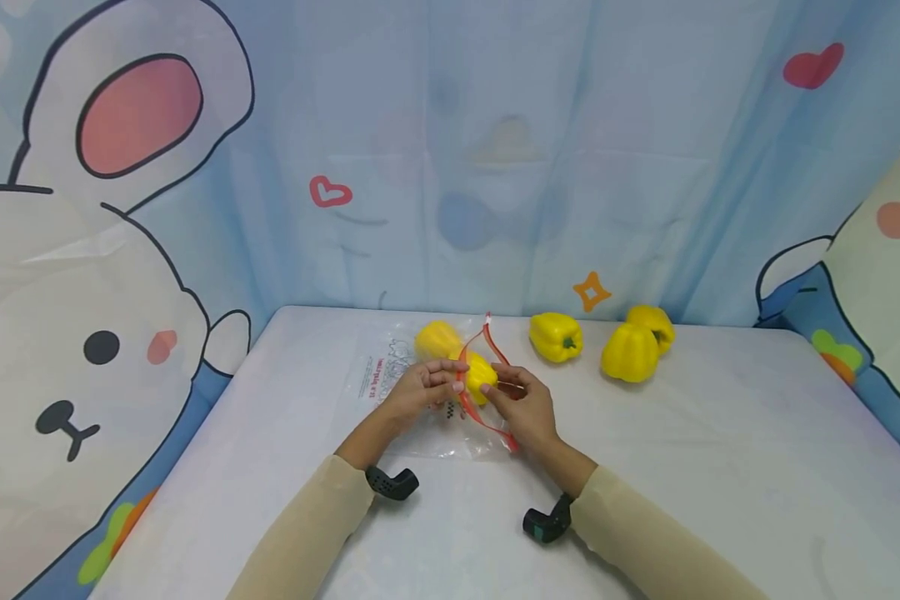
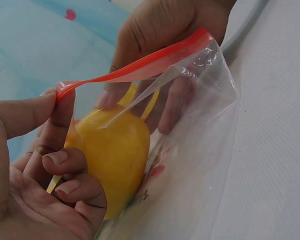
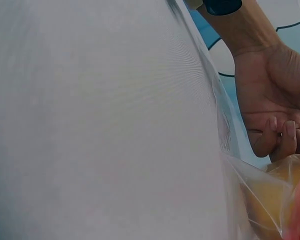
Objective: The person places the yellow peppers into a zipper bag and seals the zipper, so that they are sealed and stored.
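Note:
A clear zip bag (image 1: 375,375) with a red-orange zip edge lies on the table, its mouth spread toward the right. One yellow bell pepper (image 1: 437,340) is inside it. At the mouth is a second yellow bell pepper (image 1: 480,375), which my right hand (image 1: 528,408) holds with thumb and fingers from the right. My left hand (image 1: 420,393) pinches the red zip edge (image 2: 135,65) between thumb and forefinger, its other fingers curled below, as the left wrist view shows. The right wrist view has the left hand (image 3: 275,100) beside the bag; the right hand is out of it.
Toward the back right of the white table (image 1: 720,467) sits a yellow bell pepper (image 1: 556,337). Farther right, two more stand touching: a front pepper (image 1: 629,353) and a rear pepper (image 1: 652,327). A printed blue curtain (image 1: 495,167) hangs behind the table.

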A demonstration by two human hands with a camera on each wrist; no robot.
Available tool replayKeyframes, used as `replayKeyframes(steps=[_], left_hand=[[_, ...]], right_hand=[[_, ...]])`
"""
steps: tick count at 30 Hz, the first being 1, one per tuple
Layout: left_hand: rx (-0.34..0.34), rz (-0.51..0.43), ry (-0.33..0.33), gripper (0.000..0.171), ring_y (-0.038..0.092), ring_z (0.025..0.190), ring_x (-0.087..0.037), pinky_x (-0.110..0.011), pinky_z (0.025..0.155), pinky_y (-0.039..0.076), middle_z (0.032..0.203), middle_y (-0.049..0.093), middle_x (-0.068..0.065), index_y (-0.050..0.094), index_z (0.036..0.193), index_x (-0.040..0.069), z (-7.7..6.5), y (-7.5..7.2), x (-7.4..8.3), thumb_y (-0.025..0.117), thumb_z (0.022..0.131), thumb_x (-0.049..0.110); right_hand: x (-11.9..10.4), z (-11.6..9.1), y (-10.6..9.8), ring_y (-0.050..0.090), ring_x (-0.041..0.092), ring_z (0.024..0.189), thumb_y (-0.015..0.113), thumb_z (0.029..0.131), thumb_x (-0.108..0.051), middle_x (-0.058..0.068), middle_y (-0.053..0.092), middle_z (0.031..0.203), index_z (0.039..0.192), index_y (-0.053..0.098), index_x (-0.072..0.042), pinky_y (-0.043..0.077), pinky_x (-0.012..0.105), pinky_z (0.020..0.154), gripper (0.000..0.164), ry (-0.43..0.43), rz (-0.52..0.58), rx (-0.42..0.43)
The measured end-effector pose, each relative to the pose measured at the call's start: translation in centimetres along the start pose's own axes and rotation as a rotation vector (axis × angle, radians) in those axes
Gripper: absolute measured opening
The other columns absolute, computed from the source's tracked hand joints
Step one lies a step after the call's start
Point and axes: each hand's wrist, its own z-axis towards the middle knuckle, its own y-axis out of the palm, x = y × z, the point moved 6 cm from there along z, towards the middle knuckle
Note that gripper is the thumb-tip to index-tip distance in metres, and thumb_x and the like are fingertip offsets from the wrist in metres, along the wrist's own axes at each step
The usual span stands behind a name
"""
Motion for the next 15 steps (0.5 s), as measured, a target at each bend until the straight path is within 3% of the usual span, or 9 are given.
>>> replayKeyframes(steps=[8,15], left_hand=[[-0.005,0.01,0.0,0.036,0.046,0.07,-0.014,-0.023,0.06,0.035,0.083,0.069,0.013,0.057,0.129,-0.001,-0.04,0.0,0.14,0.063,0.096,0.01],[-0.034,-0.003,0.039,0.036,0.044,0.063,-0.012,-0.022,0.058,0.034,0.078,0.067,0.011,0.055,0.13,-0.006,0.02,0.24,0.35,0.061,0.096,0.006]], right_hand=[[-0.52,-0.24,0.16,0.06,0.028,0.114,0.075,0.087,-0.024,0.01,0.064,0.128,0.127,0.065,-0.014,0.049,0.043,0.102,0.042,0.013,-0.048,0.054],[-0.97,-0.42,0.58,0.061,0.027,0.109,0.075,0.087,-0.026,0.009,0.064,0.127,0.128,0.065,-0.013,0.051,0.042,0.098,0.044,0.014,-0.096,0.073]])
